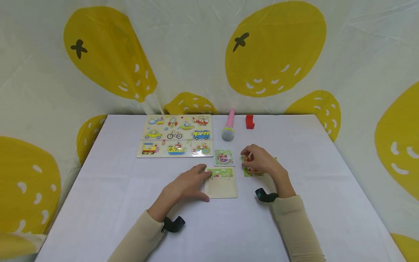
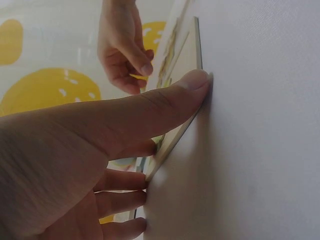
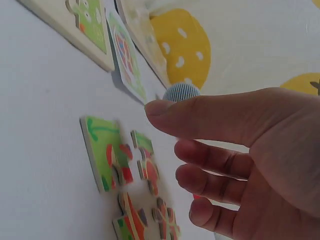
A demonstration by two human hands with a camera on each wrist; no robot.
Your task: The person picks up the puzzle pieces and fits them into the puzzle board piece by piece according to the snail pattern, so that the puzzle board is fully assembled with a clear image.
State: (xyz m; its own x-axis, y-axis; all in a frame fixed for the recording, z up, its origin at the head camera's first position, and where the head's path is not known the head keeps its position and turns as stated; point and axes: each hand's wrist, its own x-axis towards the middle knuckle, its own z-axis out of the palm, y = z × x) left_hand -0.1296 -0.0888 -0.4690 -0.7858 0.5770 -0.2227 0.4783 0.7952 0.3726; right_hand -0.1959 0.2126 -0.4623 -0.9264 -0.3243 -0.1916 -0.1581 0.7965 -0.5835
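Note:
A square wooden puzzle tray (image 1: 221, 188) lies on the table, its top strip filled with green pieces (image 1: 226, 173) and the rest bare wood. At its left side is my left hand (image 1: 187, 183), thumb and fingers spread along the edge; in the left wrist view the thumb tip meets the tray's rim (image 2: 172, 142). My right hand (image 1: 262, 160) hovers over several loose jigsaw pieces (image 3: 102, 150), green with red parts. Nothing shows between its thumb and loosely bent fingers. Just beyond the tray lies a small picture card (image 1: 224, 158) with a red figure on green.
Behind the left hand lies a vehicle peg puzzle (image 1: 175, 127). A pink toy microphone (image 1: 228, 127) and a small red block-like object (image 1: 250, 122) are near the far edge. A fruit-print cloth (image 1: 196, 54) hangs behind the white table (image 1: 108, 203).

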